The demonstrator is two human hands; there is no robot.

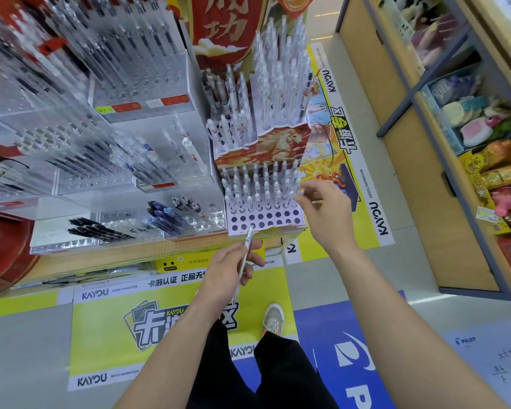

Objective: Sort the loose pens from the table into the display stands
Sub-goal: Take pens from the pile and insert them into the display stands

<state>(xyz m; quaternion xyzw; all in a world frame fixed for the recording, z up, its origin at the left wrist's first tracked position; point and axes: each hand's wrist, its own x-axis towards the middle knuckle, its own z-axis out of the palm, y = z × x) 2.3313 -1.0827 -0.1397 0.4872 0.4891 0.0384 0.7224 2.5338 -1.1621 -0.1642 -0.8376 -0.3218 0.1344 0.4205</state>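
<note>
Here we pinch the pen point(243, 262) in our left hand point(229, 268), tip aimed at an empty hole along the front edge of the display stand point(300, 222), while our right hand point(325, 211), fingers loosely spread, hovers at its right edge, likely to steady it.

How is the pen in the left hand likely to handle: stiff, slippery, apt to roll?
The pen looks thin and straight, so probably stiff and light. Its smooth round barrel may slip, or roll if dropped. The left hand pinches it mid-barrel.
</note>
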